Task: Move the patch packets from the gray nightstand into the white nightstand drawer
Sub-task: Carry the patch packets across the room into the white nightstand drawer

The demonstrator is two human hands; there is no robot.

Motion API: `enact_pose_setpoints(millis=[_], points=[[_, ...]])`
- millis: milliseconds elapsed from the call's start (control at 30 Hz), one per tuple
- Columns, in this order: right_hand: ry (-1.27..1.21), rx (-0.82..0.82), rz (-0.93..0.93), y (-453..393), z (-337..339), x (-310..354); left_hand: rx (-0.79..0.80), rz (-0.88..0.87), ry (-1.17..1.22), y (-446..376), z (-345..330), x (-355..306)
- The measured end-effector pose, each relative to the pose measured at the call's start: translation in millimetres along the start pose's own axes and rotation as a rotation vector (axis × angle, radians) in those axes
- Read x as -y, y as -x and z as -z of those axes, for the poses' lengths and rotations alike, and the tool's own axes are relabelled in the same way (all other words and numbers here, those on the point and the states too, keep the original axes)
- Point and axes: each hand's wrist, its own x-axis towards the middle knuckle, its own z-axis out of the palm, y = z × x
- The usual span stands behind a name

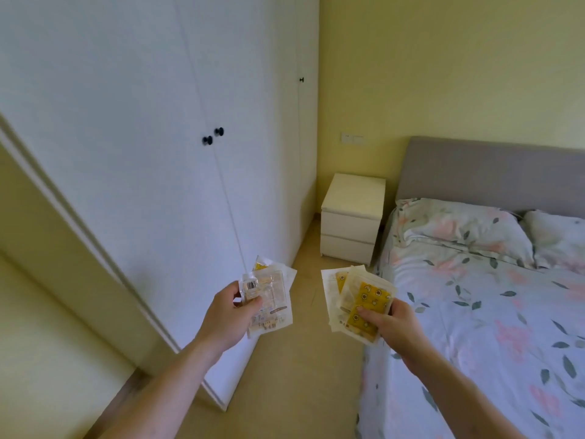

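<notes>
My left hand (pixel 229 315) grips a fanned bunch of pale patch packets (pixel 272 299), some clear with a barcode label, one with a yellow corner. My right hand (pixel 391 324) pinches a second bunch of patch packets (pixel 364 297), cream with yellow cartoon prints, thumb on top. Both bunches are held out at waist height above the floor. The white nightstand (pixel 351 217) stands ahead in the corner between wardrobe and bed, with both of its drawers closed. The gray nightstand is out of view.
A tall white wardrobe (pixel 142 137) with black knobs runs along the left. A bed (pixel 493 312) with floral bedding, pillows and a grey headboard fills the right. A strip of tan floor (pixel 316 359) leads between them to the white nightstand.
</notes>
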Motion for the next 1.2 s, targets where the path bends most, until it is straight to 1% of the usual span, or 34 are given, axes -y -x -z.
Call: enact_pose_setpoints(millis=[100,267,400,500,600,800,900,967,1100,1200], points=[[0.007,-0.025,-0.009,-45.2,14.4,15.0,0.040,-0.016,0.004,-67.7,-13.1,-17.1],[0.015,-0.098,-0.052,-131.6,34.3,24.1,0.126,-0.032,-0.019,-178.9,-47.1,-27.8],[0.039,-0.148,-0.095,-216.5,36.9,40.5,0.184,-0.067,-0.054,-269.2,-63.2,-35.6],[0.050,-0.195,-0.132,-277.6,36.0,54.7,0.211,-0.050,-0.077,-342.9,-70.8,-41.1],[0.080,-0.229,-0.147,-331.7,38.9,66.6,0.258,-0.051,-0.133,-416.8,-88.5,-53.1],[0.071,-0.313,-0.219,-427.3,73.6,80.5,0.374,-0.057,-0.295,-553.3,-145.0,-85.4],[0.102,-0.324,-0.265,-482.4,95.2,80.1,0.417,-0.064,-0.379,-618.7,-179.9,-100.8],[0.159,-0.300,-0.295,-528.3,110.9,75.3,0.435,-0.064,-0.428,-664.0,-204.1,-105.0],[0.270,-0.261,-0.363,-632.0,138.7,65.6,0.432,-0.020,-0.511,-755.2,-251.9,-106.5],[0.338,-0.186,-0.423,-715.5,161.3,53.1,0.412,0.035,-0.598,-819.5,-283.8,-106.0]])
